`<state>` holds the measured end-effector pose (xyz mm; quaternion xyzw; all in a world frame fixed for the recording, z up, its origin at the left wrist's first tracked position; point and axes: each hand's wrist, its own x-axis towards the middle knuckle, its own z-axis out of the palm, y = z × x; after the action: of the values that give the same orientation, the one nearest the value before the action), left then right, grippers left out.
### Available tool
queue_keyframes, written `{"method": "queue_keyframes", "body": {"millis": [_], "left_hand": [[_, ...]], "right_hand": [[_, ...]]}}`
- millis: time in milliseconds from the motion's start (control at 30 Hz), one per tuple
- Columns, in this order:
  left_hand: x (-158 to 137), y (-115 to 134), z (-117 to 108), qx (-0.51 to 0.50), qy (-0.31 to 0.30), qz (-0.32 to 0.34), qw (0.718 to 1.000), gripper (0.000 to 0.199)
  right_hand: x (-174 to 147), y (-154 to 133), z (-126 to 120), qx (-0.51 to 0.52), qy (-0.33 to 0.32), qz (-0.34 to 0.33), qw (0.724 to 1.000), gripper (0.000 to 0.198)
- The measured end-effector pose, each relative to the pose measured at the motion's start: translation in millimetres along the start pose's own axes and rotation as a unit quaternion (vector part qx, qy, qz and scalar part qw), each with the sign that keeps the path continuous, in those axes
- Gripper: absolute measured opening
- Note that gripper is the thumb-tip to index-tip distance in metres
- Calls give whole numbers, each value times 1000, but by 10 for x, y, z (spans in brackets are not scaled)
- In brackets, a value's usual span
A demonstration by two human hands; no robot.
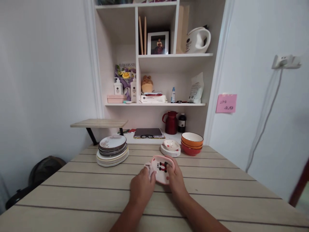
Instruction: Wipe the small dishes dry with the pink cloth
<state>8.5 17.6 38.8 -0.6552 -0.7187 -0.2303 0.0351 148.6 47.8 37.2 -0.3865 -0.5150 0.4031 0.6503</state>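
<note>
A small white dish [160, 175] with a pink rim and a red-and-black printed figure is tilted up over the table. My right hand [176, 177] grips its right edge, thumb on the inner face and fingers behind. At the dish's left edge, my left hand [143, 183] pinches a crumpled whitish tissue or cloth [150, 169] against the rim. Beyond the dish stands a stack of small white plates [171, 154] with a small patterned bowl [172, 145] on top.
At the left is a stack of larger plates [112, 158], beside a raised wooden shelf [98, 123]. Nested orange and red bowls [191, 145] stand at the back right. Behind them are a dark red jug [171, 123], a dark bottle [182, 123] and a laptop [148, 132] with glasses.
</note>
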Motion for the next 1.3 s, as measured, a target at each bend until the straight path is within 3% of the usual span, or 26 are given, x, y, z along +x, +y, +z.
{"method": "queue_keyframes", "body": {"millis": [267, 500, 567, 633, 700, 800, 867, 1033, 1200, 1300], "left_hand": [[-64, -11, 33, -3, 37, 99, 994, 26], [-93, -14, 50, -5, 8, 148, 989, 21], [-127, 3, 55, 2, -14, 232, 973, 20], [-164, 20, 77, 9, -23, 356, 934, 29], [-183, 20, 115, 14, 18, 431, 902, 40], [-168, -13, 173, 25, 145, 393, 907, 51], [-143, -31, 183, 43, 186, 350, 917, 56], [-87, -4, 112, 57, 182, 294, 936, 59], [-16, -48, 136, 54, 217, 186, 957, 72], [9, -76, 228, 91, 220, 218, 946, 58]], "right_hand": [[50, 62, -56, 80, 54, 99, 990, 42], [100, 129, -87, 141, 102, 142, 974, 41], [130, 157, -103, 176, 118, 154, 965, 44], [149, 183, -118, 190, 127, 168, 959, 47], [146, 201, -124, 191, 125, 172, 958, 48], [103, 197, -97, 203, 94, 170, 960, 47], [61, 173, -60, 196, 54, 181, 962, 44], [-16, 124, 29, 135, -25, 187, 973, 42], [-25, 166, 52, 69, -61, 115, 989, 40], [5, 178, 36, 59, -51, 92, 993, 38]]}}
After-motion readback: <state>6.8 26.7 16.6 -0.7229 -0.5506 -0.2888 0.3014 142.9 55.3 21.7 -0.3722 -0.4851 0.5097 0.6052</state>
